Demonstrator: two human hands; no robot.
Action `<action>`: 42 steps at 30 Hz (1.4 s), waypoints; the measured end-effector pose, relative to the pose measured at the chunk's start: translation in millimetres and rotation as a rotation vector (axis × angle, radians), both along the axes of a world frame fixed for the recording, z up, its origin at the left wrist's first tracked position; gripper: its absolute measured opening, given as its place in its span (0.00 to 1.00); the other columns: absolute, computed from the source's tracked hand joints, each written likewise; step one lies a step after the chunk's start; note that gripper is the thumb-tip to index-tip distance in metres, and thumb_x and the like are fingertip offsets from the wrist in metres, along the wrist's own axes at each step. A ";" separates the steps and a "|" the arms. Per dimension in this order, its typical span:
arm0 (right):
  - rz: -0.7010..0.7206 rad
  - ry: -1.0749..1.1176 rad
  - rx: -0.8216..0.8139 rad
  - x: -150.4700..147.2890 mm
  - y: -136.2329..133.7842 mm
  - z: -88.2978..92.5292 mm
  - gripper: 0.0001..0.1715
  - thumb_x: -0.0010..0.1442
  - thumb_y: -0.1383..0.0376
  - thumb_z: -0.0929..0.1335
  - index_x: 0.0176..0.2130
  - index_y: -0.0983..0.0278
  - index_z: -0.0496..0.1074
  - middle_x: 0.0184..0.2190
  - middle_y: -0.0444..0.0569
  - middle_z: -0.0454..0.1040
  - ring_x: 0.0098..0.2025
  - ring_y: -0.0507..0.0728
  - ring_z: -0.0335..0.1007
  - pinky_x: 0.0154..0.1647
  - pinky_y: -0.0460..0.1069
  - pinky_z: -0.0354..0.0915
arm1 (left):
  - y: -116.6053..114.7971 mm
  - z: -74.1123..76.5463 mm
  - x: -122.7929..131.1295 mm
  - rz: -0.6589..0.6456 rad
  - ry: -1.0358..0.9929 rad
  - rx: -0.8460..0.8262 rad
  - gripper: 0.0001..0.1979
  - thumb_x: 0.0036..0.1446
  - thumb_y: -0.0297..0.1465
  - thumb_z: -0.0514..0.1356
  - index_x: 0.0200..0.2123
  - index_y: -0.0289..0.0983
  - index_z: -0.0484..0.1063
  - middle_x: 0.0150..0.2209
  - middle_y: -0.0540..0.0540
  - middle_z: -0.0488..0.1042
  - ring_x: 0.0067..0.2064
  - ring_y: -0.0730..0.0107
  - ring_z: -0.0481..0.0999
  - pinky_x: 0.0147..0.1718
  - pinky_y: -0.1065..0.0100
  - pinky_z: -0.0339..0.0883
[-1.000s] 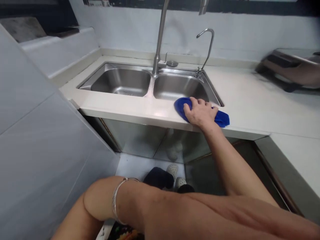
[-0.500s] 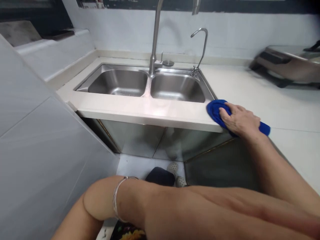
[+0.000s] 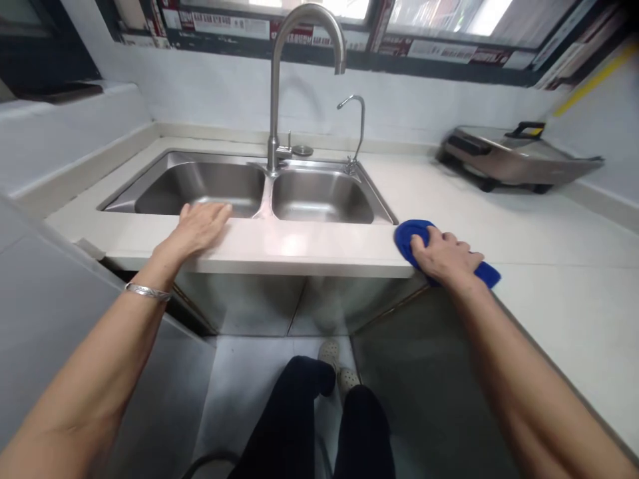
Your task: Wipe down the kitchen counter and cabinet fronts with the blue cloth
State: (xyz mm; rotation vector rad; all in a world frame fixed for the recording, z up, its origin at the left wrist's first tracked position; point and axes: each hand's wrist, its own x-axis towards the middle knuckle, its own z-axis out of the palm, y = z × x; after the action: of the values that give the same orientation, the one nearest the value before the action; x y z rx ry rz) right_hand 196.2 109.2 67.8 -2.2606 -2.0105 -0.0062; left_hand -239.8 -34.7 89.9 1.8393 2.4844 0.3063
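- One blue cloth (image 3: 407,239) lies bunched on the white bench (image 3: 504,213), at the front edge just right of the double sink (image 3: 264,194). Its ends poke out on either side of the right hand (image 3: 445,261).
- That hand rests palm-down on the cloth, its fingers (image 3: 422,247) bent over the folded front and pressing it to the bench. It grips more by weight than by a clench.
- Wiping here would likely go better with the cloth spread flatter, so that more of it meets the surface under an even palm. The end trailing toward the wrist looks loose enough to drag, and tucking it under would help.
- Because the cloth sits right at the lip, strokes along the edge or inward should keep water from going over onto the floor and the shoes (image 3: 337,362) below.
- The steel rim of the sink is near on the left. Its raised line may snag the fold, so lighter pressure there seems wise.
- The left hand (image 3: 200,226) lies flat on the bench strip in front of the left basin, its fingers (image 3: 217,213) released and holding nothing. It makes a fair brace for leaning.
- Farther back stand the tall faucet (image 3: 273,86) and the small tap (image 3: 360,126). A lidded electric pan (image 3: 514,159) sits at the rear right, well apart from the cloth.
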 end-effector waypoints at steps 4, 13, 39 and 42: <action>0.167 -0.042 0.035 -55.2 -14.6 -0.3 0.40 0.72 0.47 0.52 0.72 0.63 0.59 0.68 0.65 0.63 0.65 0.76 0.61 0.63 0.71 0.56 | 2.7 -23.1 -9.5 0.072 -0.012 -0.048 0.34 0.71 0.46 0.36 0.68 0.40 0.66 0.71 0.39 0.62 0.73 0.32 0.53 0.70 0.33 0.45; 0.551 0.021 0.037 -221.5 -62.9 9.6 0.38 0.71 0.46 0.54 0.67 0.63 0.66 0.67 0.63 0.65 0.66 0.77 0.59 0.64 0.73 0.53 | 5.4 -25.4 -5.4 0.091 -0.030 -0.064 0.39 0.70 0.50 0.33 0.76 0.40 0.54 0.75 0.43 0.53 0.76 0.30 0.44 0.73 0.35 0.37; 0.137 -0.021 0.130 7.3 8.9 -12.6 0.34 0.72 0.47 0.54 0.68 0.53 0.66 0.67 0.52 0.67 0.66 0.73 0.64 0.66 0.68 0.59 | -5.4 -26.6 -7.7 0.108 -0.207 0.147 0.35 0.72 0.41 0.35 0.73 0.28 0.56 0.74 0.38 0.55 0.75 0.50 0.54 0.75 0.44 0.41; 0.082 -0.024 0.115 -16.4 -2.5 -12.1 0.35 0.72 0.46 0.52 0.68 0.52 0.66 0.68 0.55 0.66 0.67 0.75 0.62 0.65 0.70 0.58 | -8.8 -26.7 -4.0 0.139 -0.240 0.248 0.34 0.73 0.41 0.35 0.72 0.28 0.57 0.72 0.36 0.59 0.73 0.55 0.58 0.74 0.53 0.48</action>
State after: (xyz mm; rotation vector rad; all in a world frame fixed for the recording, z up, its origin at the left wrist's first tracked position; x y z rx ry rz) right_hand 179.8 106.7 55.6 -2.1183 -2.0560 -0.1383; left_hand -243.8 -43.5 63.2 1.5906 2.5002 0.8230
